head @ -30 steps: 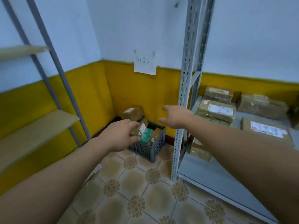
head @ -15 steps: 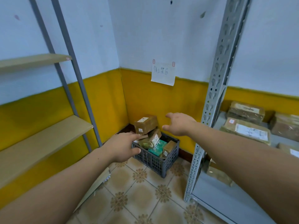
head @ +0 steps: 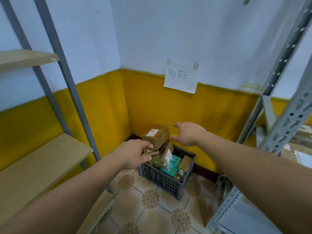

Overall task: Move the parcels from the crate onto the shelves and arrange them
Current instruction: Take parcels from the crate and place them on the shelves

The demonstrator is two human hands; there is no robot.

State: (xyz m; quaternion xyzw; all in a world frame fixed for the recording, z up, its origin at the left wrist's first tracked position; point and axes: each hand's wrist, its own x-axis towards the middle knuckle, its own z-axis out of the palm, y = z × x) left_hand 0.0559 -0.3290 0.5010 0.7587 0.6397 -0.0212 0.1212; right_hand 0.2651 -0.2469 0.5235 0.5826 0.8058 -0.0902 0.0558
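Flanking the frame, two shelf units are recorded: wooden shelves (head: pixel 42 159) at the left and a grey metal rack (head: pixel 287 124) at the right edge.

Crate (head: pixel 165 181): dark plastic lattice, set on the tiled floor in the corner, lower centre of the frame. It is heaped above its rim with parcels.

Top parcel (head: pixel 156 135): brown box with a white label, perched tilted at the summit of the heap. A green parcel (head: pixel 172 164) is lodged lower down, inside the crate.

Left hand (head: pixel 133 154): held out at the crate's left side, fingers curled toward a small parcel (head: pixel 151 151) under the top one. Whether it is actually gripped cannot be told.

Right hand (head: pixel 187 134): held just right of the top parcel, fingers spread and relaxed, nothing held.

Step in hand, as judged: the pick-up from the crate, with no parcel seen lifted clear. For the next move, the top parcel would best be steadied or taken first. If the lower one is drawn out alone, the tilted heap is likely to be toppled.
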